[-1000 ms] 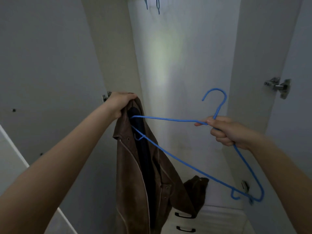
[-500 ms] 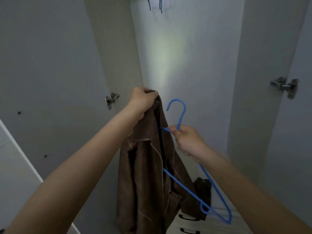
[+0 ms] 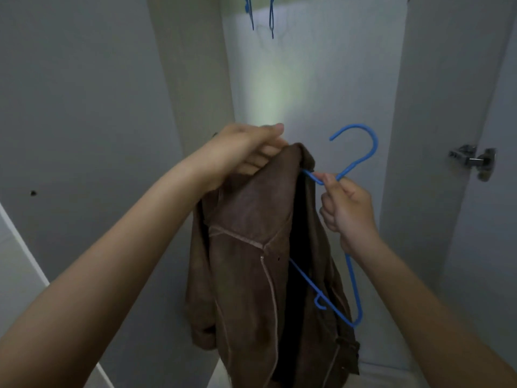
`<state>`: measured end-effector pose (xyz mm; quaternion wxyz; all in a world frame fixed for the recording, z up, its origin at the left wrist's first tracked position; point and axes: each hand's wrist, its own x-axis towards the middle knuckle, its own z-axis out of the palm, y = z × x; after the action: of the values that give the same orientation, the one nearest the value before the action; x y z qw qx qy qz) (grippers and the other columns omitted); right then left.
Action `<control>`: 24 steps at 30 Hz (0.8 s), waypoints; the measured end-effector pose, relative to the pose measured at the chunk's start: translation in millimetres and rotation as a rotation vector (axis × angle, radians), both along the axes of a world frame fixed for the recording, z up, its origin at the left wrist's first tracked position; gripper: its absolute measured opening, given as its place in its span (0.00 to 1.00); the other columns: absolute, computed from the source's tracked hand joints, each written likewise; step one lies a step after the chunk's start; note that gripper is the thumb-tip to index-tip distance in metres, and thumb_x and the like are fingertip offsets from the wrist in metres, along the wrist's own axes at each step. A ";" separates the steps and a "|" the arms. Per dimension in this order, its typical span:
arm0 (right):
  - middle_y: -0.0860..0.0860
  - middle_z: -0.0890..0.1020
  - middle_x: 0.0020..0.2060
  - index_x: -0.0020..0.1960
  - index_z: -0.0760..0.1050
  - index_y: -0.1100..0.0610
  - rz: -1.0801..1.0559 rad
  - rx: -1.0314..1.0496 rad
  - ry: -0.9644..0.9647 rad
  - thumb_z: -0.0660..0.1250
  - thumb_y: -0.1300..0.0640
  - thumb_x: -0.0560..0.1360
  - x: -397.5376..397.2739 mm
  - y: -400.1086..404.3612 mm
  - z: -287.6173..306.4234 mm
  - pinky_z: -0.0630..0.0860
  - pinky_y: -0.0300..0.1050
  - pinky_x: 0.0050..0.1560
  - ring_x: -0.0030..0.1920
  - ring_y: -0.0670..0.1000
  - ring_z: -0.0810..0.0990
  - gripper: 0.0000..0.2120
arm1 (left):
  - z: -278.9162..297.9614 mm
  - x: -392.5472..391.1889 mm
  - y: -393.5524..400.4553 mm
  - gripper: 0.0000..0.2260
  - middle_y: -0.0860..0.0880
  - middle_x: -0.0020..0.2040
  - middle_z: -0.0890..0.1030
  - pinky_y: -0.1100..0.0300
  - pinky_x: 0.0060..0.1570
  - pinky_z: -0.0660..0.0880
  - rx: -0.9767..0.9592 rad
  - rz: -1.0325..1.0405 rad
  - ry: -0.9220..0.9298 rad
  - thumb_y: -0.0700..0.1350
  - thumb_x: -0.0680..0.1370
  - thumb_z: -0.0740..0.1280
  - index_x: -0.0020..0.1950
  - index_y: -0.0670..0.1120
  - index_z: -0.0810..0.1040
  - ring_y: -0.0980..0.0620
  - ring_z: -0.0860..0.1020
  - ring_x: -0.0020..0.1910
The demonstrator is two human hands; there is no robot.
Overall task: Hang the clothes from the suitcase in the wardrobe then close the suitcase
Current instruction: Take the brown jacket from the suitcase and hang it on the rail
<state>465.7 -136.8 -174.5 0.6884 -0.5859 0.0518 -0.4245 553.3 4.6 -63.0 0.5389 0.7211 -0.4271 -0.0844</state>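
A person stands facing into an open wardrobe (image 3: 307, 79), both arms raised. The left hand (image 3: 246, 152) grips the top of a brown jacket (image 3: 251, 275), fingers curled around the bunched collar, and the garment hangs straight down below it, its long axis vertical. The right hand (image 3: 347, 211), just beside the jacket on its right, pinches the neck of a blue hanger (image 3: 354, 158) between thumb and curled fingers. One hanger arm runs left from that hand into the jacket's collar opening; the other slants down below the hand, in front of the open jacket. The hook points up. Well above both hands, more blue hangers (image 3: 271, 15) dangle inside the wardrobe. No brand, label or writing is readable. The suitcase is not in view.
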 end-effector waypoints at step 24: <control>0.53 0.85 0.38 0.49 0.81 0.59 0.326 0.146 0.372 0.48 0.50 0.81 -36.4 -145.7 -38.2 0.79 0.39 0.37 0.34 0.49 0.83 0.24 | -26.2 79.6 7.6 0.21 0.36 0.37 0.80 0.53 0.33 0.68 0.223 0.566 -1.273 0.59 0.77 0.59 0.38 0.42 0.75 0.35 0.79 0.37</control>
<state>429.2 -282.5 -212.8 0.7668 -0.6033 0.1131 -0.1878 632.9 12.2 -89.2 0.1083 0.7646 -0.4444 0.4540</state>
